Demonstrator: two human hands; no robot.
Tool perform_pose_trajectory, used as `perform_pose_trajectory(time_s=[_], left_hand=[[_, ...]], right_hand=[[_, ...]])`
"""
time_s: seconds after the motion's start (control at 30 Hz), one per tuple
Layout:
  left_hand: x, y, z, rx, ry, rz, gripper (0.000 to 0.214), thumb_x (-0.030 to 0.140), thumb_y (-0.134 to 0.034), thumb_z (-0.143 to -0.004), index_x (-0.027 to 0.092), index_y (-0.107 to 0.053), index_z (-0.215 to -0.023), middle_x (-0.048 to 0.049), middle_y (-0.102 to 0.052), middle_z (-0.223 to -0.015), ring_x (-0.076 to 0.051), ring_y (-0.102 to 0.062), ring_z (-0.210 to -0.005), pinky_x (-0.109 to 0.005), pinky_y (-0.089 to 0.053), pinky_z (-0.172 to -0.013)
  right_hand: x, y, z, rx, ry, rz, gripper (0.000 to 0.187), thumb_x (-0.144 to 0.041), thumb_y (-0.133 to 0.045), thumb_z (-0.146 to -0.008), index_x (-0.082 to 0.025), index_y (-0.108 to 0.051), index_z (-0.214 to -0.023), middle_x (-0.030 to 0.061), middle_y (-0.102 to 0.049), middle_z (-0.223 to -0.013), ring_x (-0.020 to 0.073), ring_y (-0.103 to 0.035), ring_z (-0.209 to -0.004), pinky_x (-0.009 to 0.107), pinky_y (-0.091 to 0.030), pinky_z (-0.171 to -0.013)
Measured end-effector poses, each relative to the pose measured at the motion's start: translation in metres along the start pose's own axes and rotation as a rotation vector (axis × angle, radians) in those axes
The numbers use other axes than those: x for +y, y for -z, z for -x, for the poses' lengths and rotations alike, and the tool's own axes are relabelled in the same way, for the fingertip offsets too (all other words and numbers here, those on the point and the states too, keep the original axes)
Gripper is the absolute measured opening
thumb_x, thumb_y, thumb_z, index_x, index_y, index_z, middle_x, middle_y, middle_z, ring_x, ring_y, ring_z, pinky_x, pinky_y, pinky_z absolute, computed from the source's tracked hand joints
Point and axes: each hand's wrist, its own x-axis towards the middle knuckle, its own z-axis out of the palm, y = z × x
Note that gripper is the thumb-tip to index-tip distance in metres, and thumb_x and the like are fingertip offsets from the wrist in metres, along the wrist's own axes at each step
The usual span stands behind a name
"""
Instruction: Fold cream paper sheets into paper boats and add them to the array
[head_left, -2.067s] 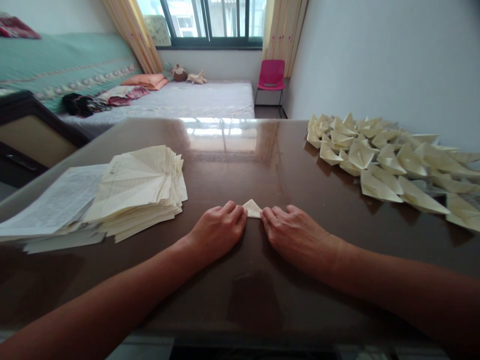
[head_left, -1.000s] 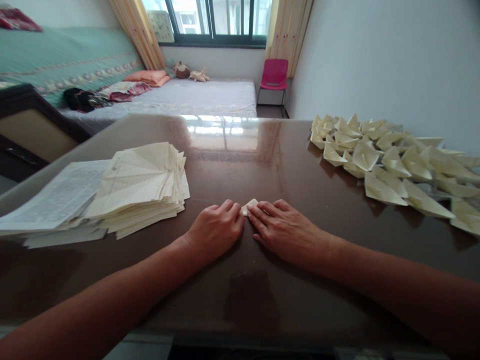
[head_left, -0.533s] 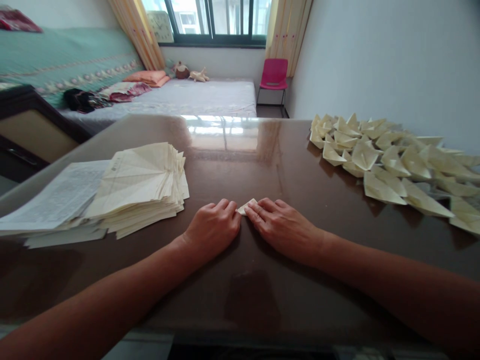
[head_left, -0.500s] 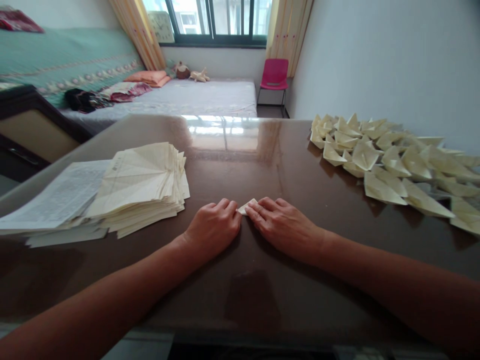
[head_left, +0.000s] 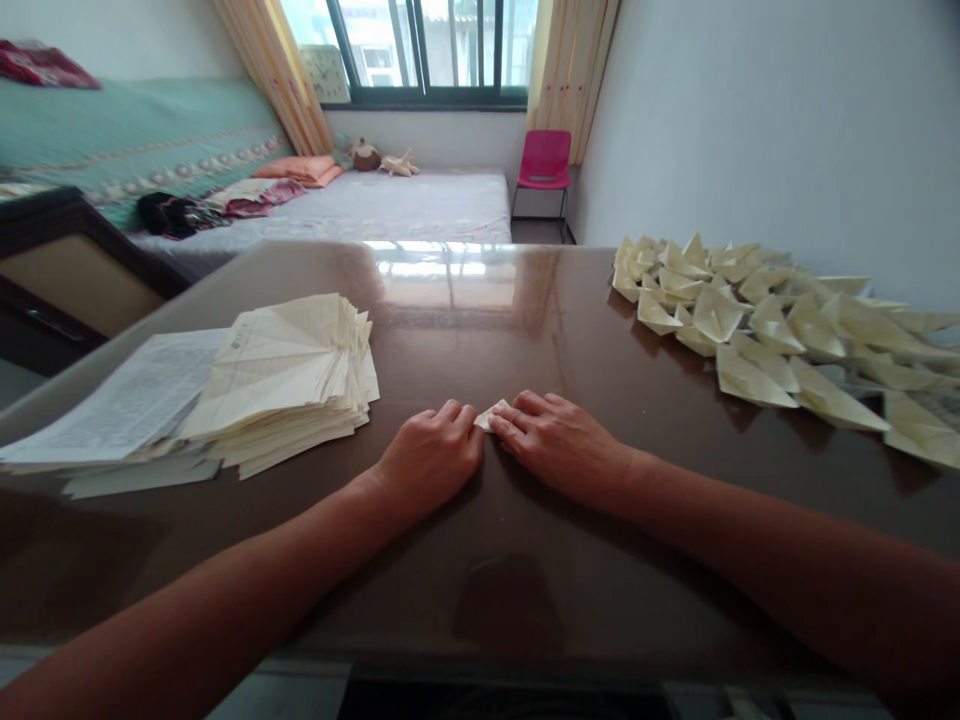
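At the left of the table (head_left: pixel 465 360), a printed white sheet (head_left: pixel 124 395) is overlapped by a stack of creased cream paper (head_left: pixel 274 370). At centre, the left hand (head_left: pixel 433 450), curled, pinches the near-left corner of a small folded paper (head_left: pixel 486 418) lying between the 2 hands; the right hand (head_left: pixel 559 440) lays its fingers over the other side, though whether it grips cannot be told. The step looks like flattening a crease; the next move seems to call for keeping the layers aligned under pressure. Rightward, paper boats (head_left: pixel 718 315) crowd together. Both thumbs are hidden, the print is illegible, and the frame cuts off the rightmost boats.
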Motion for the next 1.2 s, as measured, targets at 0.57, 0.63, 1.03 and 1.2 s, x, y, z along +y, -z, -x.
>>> perform_pose_trajectory(time_s=[0.57,0.63,1.03,1.2], left_hand=[[-0.015,-0.017,0.002,0.258,0.034,0.397,0.026,0.017,-0.043,-0.092,0.018,-0.059,-0.112,-0.0046,-0.066,-0.099,-0.017,-0.061,-0.09,-0.028,-0.049,-0.075],[-0.017,-0.019,0.001,0.302,0.055,0.538,0.029,0.013,-0.042,-0.091,0.018,-0.057,-0.115,-0.005,-0.065,-0.107,-0.016,-0.061,-0.095,-0.027,-0.049,-0.083],[-0.017,-0.023,-0.007,0.165,0.33,0.791,0.02,0.028,-0.048,-0.091,0.02,-0.055,-0.108,-0.0002,-0.066,-0.088,-0.013,-0.061,-0.071,-0.024,-0.047,-0.067],[-0.011,-0.018,-0.008,0.133,0.379,0.959,0.024,0.036,-0.052,-0.09,0.02,-0.051,-0.108,0.0004,-0.066,-0.085,-0.013,-0.063,-0.07,-0.024,-0.048,-0.067]], right_hand=[[0.012,-0.014,-0.003,0.119,-0.025,-0.07,0.033,-0.021,-0.045,-0.095,-0.009,-0.056,-0.123,0.014,-0.062,-0.123,0.0248,-0.056,-0.103,0.039,-0.047,-0.091],[0.012,-0.013,-0.003,0.128,-0.028,-0.071,0.036,-0.021,-0.044,-0.095,-0.007,-0.054,-0.126,0.0142,-0.063,-0.123,0.0253,-0.057,-0.101,0.039,-0.048,-0.091],[0.018,-0.012,-0.005,0.175,-0.043,-0.293,0.038,-0.022,-0.043,-0.095,-0.01,-0.052,-0.13,0.013,-0.063,-0.122,0.0224,-0.059,-0.101,0.038,-0.049,-0.094],[0.008,-0.013,-0.005,0.16,-0.049,-0.285,0.044,-0.025,-0.044,-0.095,-0.007,-0.047,-0.135,0.0152,-0.061,-0.125,0.0248,-0.056,-0.103,0.041,-0.047,-0.096]])
